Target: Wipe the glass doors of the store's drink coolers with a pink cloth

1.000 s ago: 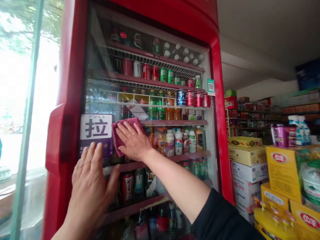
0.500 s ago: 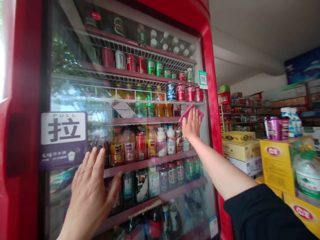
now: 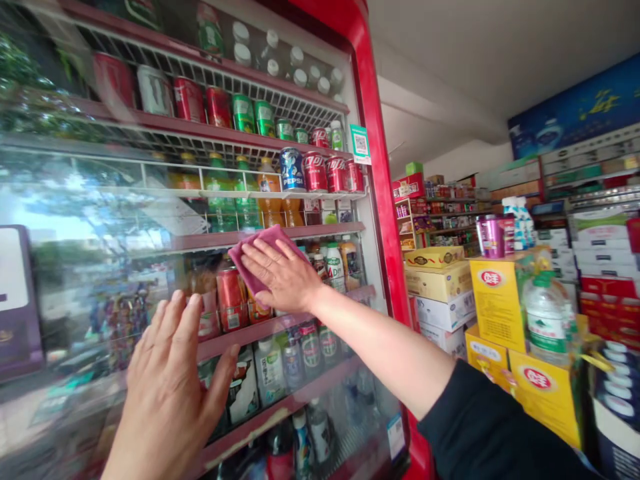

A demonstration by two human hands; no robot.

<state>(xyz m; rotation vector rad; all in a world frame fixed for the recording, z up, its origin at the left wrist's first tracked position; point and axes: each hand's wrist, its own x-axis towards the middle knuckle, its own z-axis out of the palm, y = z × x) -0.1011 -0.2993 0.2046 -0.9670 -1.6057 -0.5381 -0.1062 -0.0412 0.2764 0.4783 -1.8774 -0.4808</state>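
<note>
My right hand (image 3: 283, 273) lies flat on a pink cloth (image 3: 250, 257) and presses it against the glass door (image 3: 100, 220) of a red drinks fridge (image 3: 377, 187), about mid-height. My left hand (image 3: 167, 387) rests lower left on the same glass, palm flat and fingers spread. Behind the glass stand shelves of cans (image 3: 315, 172) and bottles (image 3: 273, 370). A purple and white door sticker (image 3: 15, 300) shows at the far left edge.
Right of the fridge are stacked cartons (image 3: 437, 280) and yellow boxes (image 3: 495, 300) with a large water jug (image 3: 547, 320). Store shelves (image 3: 450, 213) full of goods line the back wall. A green QR label (image 3: 360, 143) hangs on the door's right side.
My right hand has swept the cloth from the door's right edge back leftward to the middle of the glass. The view has shifted right. My left hand stays planted on the glass.
</note>
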